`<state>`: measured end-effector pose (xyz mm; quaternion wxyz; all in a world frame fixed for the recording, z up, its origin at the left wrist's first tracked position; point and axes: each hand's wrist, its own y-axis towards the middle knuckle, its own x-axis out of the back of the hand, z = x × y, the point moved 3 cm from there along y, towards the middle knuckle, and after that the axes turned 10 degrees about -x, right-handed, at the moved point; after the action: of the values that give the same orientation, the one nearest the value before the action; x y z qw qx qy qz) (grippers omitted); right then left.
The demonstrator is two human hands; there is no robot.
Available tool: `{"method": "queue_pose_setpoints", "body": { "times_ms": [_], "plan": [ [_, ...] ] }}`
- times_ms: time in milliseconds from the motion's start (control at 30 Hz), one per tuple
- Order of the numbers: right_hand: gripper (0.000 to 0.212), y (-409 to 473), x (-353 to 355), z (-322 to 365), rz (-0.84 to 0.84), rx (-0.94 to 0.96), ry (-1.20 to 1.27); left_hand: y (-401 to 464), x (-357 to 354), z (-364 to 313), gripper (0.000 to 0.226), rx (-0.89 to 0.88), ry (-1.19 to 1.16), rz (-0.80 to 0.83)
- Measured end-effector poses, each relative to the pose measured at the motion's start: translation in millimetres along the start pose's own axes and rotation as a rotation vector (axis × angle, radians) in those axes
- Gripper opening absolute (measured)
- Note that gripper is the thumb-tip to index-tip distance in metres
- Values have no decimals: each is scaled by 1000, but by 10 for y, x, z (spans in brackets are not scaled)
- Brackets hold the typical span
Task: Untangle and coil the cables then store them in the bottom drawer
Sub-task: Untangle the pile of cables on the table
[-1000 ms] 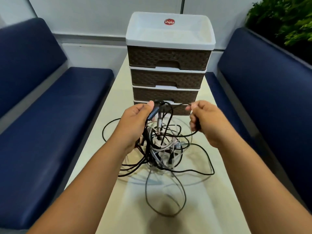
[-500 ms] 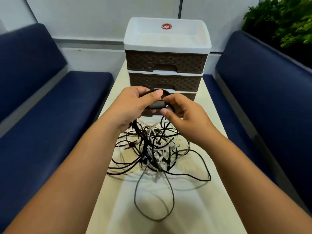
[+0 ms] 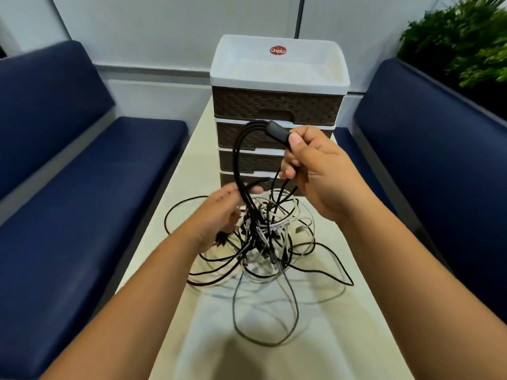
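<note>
A tangle of black and white cables [image 3: 270, 242] lies in the middle of the cream table [image 3: 315, 338]. My right hand [image 3: 315, 171] grips a black splitter block [image 3: 278, 133] of a multi-strand cable, lifted in front of the drawers. Its black strands [image 3: 238, 165] arc over and drop into the pile. My left hand [image 3: 219, 215] is lower, blurred, with its fingers around those strands just above the tangle. The brown drawer unit with a white top tray [image 3: 278, 78] stands behind; its bottom drawer [image 3: 244, 182] is closed and partly hidden by my hands.
Blue upholstered benches run along both sides, the left bench [image 3: 82, 201] and the right bench [image 3: 439, 174]. A green plant [image 3: 466, 42] sits at the back right. Loose cable loops [image 3: 263, 319] trail toward the near table edge.
My right hand has taken the splitter block and raised it to the right. My left hand let go of the block and slid down the strands toward the pile.
</note>
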<state>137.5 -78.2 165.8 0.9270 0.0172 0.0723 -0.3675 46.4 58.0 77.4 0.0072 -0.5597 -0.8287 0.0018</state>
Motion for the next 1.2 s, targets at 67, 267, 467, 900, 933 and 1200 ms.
{"method": "queue_pose_setpoints", "body": {
  "times_ms": [67, 267, 467, 900, 933, 1200],
  "plan": [
    [18, 26, -34, -5, -17, -16, 69, -42, -96, 113, 25, -28, 129, 66],
    [20, 43, -72, 65, -84, -30, 134, -23, -196, 415, 33, -85, 215, 77],
    [19, -19, -20, 356, -193, 77, 61, 15, -194, 419, 39, -114, 520, 81],
    [35, -53, 309, 1323, -190, 345, 98, -53, -190, 580, 36, -103, 538, 114],
    [35, -48, 312, 1373, -190, 335, 81, -57, -182, 585, 36, -102, 522, 127],
    [12, -85, 307, 1294, -178, 209, 184, -27, -26, 717, 17, -77, 454, -133]
  ]
}}
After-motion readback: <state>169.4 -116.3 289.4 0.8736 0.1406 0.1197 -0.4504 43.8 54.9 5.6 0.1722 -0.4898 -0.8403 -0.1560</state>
